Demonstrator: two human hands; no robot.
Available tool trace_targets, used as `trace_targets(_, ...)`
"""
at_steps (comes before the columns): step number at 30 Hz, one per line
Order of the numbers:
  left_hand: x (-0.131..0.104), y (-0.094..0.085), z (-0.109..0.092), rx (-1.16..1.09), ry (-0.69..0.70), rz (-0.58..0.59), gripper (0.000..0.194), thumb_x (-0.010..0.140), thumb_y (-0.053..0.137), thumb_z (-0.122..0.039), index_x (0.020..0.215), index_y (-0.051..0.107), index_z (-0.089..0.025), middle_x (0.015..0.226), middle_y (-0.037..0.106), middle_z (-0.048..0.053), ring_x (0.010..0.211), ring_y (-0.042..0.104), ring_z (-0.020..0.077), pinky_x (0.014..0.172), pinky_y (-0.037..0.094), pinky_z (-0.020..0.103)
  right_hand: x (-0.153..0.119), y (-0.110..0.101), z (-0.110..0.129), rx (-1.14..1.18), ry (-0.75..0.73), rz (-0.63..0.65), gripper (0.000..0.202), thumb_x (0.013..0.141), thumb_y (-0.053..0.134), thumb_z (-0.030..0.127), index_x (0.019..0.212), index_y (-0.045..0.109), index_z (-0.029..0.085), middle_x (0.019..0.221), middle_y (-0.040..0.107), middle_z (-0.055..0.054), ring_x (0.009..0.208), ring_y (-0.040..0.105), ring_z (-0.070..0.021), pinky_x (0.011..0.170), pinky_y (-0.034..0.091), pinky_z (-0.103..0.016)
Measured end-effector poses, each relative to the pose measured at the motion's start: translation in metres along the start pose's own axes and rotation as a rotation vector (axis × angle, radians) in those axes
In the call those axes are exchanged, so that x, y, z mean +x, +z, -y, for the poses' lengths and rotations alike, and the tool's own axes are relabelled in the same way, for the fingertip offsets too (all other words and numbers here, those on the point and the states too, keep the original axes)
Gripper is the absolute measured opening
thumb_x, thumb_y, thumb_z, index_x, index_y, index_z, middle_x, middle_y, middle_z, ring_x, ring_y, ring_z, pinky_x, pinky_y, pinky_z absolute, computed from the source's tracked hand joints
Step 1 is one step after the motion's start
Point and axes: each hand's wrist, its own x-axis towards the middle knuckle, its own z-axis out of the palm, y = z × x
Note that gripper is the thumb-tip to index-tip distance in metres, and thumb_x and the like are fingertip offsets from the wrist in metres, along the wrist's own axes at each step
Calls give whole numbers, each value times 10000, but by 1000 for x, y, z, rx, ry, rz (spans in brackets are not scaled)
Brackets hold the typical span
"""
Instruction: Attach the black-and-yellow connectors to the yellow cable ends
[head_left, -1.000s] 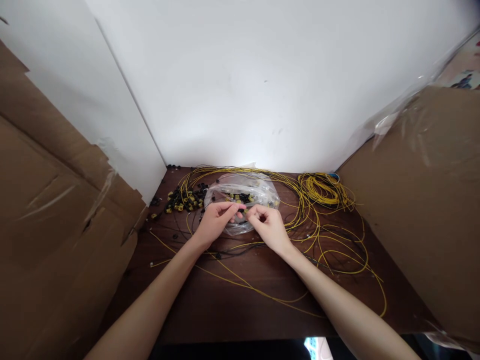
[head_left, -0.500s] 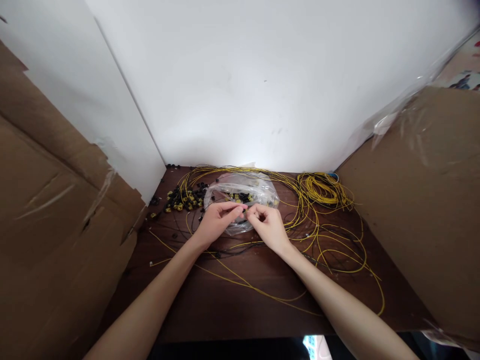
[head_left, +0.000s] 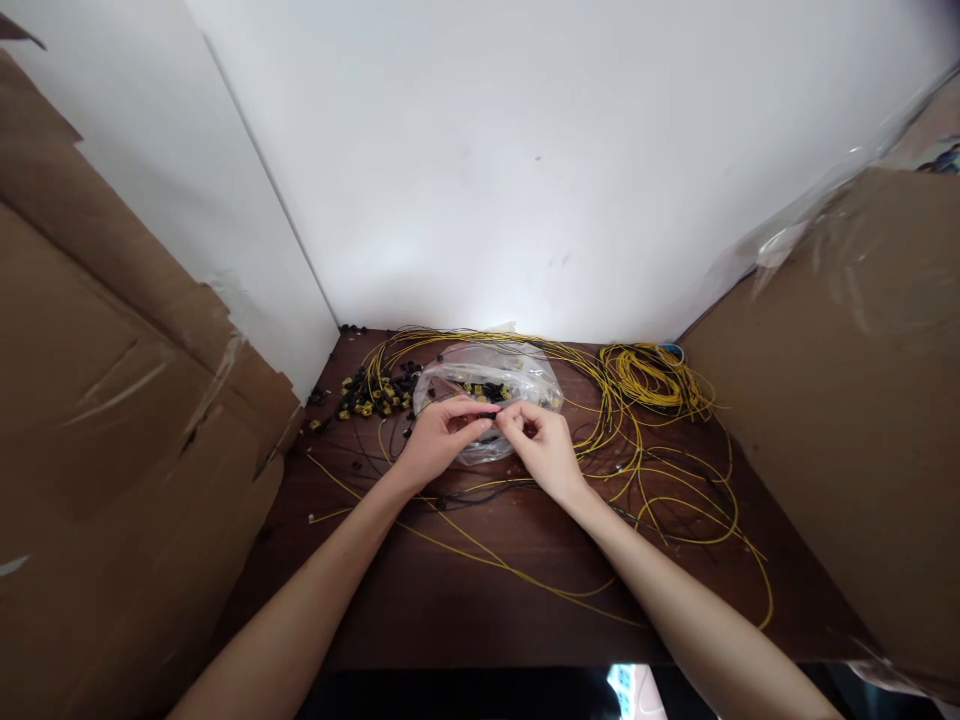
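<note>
My left hand point(head_left: 444, 435) pinches a small black part point(head_left: 490, 415) between thumb and fingertips, above a clear plastic bag point(head_left: 544, 372). My right hand point(head_left: 541, 445) is closed at the right end of the same part, its fingertips almost touching those of the left. The part's exact kind is too small to make out, and fingers cover some of it. Inside the bag lie black and yellow pieces point(head_left: 487, 391). Left of the bag, a heap of similar black and yellow parts point(head_left: 382, 393) rests on the dark brown table point(head_left: 480, 625).
Loose yellow and black wires point(head_left: 600, 400) run behind the bag and down the right side. A coiled bundle of yellow wire point(head_left: 651, 380) lies at the back right. Cardboard walls point(head_left: 112, 420) stand on both sides, with a white panel point(head_left: 480, 180) behind.
The view has shifted slightly. Both hands stay together over the bag, and the fingers have moved a little around the small part, showing more of its black side.
</note>
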Motion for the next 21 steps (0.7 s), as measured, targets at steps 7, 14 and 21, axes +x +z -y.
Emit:
trace_targets(7, 1, 2, 5, -25, -17, -38, 241, 742, 650, -253, 943, 721, -140, 905, 697, 71, 833, 618, 173, 770, 468, 267, 2, -1, -1, 75, 20, -48, 191, 795, 561, 339, 751, 597, 158, 631, 562, 5, 551, 453, -104, 544, 367, -224)
trace_targets(14, 0, 4, 4, 6, 14, -63, 224, 758, 632, -254, 932, 725, -147, 892, 705, 63, 831, 627, 171, 772, 477, 266, 3, 0, -3, 78, 3, -44, 196, 787, 558, 338, 733, 603, 155, 673, 603, -18, 598, 504, -120, 554, 384, -234)
trace_targets(21, 1, 4, 7, 88, 54, -41, 233, 772, 614, -241, 947, 721, -129, 877, 704, 74, 793, 625, 167, 731, 470, 258, 3, 3, -9, 102, 27, -29, 222, 779, 560, 361, 729, 605, 149, 676, 605, -25, 602, 497, -123, 572, 396, -242)
